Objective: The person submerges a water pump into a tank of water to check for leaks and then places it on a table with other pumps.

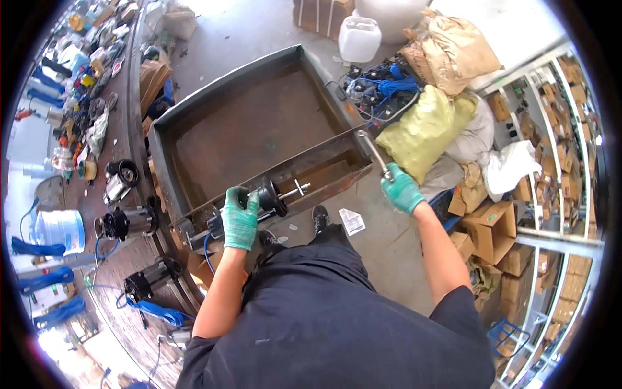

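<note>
My left hand [240,220], in a green glove, is closed around the black cylindrical part of a motor-like assembly at the near edge of the big metal tray [295,53]. Just right of its fingers are the assembly's black round flanges [271,198]. A bright metal shaft [295,190] with a small crosspiece sticks out to the right. My right hand [403,189], gloved the same way, grips a silver ratchet-like tool [374,154] with a rounded head, held by the tray's near right corner. The tool's lower end is hidden in the hand.
On the bench to my left stand several silver-and-black motors [129,222] with blue cables [162,314]. To the right lie a yellow-green sack [427,129], open cardboard boxes [489,230] and a white shelf rack [560,243]. A white paper [352,222] lies on the floor.
</note>
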Action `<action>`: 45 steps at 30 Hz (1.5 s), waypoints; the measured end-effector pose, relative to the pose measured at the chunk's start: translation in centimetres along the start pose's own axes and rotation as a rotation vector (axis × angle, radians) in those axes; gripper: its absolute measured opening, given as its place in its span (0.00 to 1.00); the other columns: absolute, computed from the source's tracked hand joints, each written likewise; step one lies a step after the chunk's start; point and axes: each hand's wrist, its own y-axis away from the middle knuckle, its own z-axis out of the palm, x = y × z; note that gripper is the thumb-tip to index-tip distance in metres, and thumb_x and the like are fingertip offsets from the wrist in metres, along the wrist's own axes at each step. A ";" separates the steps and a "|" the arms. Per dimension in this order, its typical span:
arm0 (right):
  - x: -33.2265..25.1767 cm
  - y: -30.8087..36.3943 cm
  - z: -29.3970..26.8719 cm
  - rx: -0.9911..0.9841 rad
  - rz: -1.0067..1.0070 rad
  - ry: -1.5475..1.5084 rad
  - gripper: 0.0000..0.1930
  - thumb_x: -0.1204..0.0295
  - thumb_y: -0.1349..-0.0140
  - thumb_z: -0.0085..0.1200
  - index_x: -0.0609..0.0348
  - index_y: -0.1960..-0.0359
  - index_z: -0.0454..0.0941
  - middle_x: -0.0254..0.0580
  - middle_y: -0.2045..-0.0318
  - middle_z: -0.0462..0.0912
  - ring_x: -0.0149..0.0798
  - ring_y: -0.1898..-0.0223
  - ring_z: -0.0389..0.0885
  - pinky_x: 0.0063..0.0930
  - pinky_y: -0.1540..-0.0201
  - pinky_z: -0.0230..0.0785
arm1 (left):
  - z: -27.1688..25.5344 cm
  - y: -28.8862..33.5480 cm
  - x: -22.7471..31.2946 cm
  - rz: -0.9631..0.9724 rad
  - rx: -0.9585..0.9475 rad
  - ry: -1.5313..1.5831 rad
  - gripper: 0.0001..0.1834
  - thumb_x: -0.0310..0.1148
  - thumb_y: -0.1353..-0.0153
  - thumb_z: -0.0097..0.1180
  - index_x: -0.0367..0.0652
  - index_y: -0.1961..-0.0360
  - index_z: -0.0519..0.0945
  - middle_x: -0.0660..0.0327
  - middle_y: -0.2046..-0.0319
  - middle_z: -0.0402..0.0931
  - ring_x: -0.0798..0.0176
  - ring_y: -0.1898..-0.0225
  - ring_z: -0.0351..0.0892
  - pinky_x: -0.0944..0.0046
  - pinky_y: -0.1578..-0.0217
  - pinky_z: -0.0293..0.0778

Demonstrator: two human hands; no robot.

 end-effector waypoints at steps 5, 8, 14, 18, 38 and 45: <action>7.6 -5.4 3.5 0.072 0.006 0.100 0.16 0.69 0.34 0.55 0.57 0.46 0.69 0.56 0.68 0.81 0.59 0.66 0.79 0.50 0.62 0.71 | 1.8 1.7 1.2 -0.220 -0.097 0.335 0.19 0.45 0.30 0.59 0.37 0.53 0.81 0.58 0.65 0.83 0.66 0.63 0.78 0.63 0.58 0.75; 7.5 -6.7 4.8 0.095 0.039 0.028 0.21 0.70 0.35 0.57 0.61 0.42 0.66 0.63 0.60 0.82 0.65 0.57 0.81 0.52 0.54 0.72 | 2.2 2.1 1.9 -0.172 -0.065 0.157 0.18 0.43 0.30 0.59 0.37 0.52 0.81 0.58 0.65 0.83 0.67 0.63 0.78 0.64 0.58 0.75; 5.3 -7.0 5.1 0.281 -0.202 0.199 0.22 0.71 0.36 0.58 0.66 0.42 0.71 0.59 0.49 0.77 0.58 0.48 0.77 0.45 0.43 0.70 | -1.6 7.4 -4.6 -0.163 0.513 -0.105 0.12 0.34 0.36 0.64 0.37 0.59 0.78 0.51 0.65 0.81 0.55 0.62 0.80 0.57 0.55 0.76; -8.5 -4.4 5.6 0.130 -0.476 -0.023 0.15 0.69 0.34 0.58 0.64 0.50 0.77 0.53 0.52 0.79 0.55 0.52 0.79 0.43 0.46 0.72 | -7.9 12.2 -18.6 -0.428 0.753 -0.512 0.18 0.36 0.37 0.62 0.40 0.50 0.76 0.45 0.55 0.80 0.43 0.54 0.80 0.52 0.51 0.75; -24.5 -6.1 9.5 -0.728 -0.432 -0.168 0.03 0.80 0.43 0.52 0.65 0.69 0.79 0.38 0.79 0.81 0.27 0.76 0.78 0.26 0.70 0.71 | -16.9 11.8 1.3 -0.518 0.017 0.580 0.15 0.36 0.25 0.51 0.40 0.45 0.79 0.69 0.73 0.76 0.78 0.79 0.68 0.74 0.79 0.64; -25.7 -9.2 2.3 -0.414 -0.449 -0.146 0.05 0.84 0.42 0.52 0.65 0.67 0.78 0.32 0.76 0.78 0.23 0.71 0.74 0.22 0.66 0.70 | -16.9 2.7 1.2 -0.213 0.025 0.103 0.21 0.38 0.29 0.55 0.40 0.39 0.76 0.52 0.64 0.83 0.62 0.71 0.80 0.64 0.68 0.75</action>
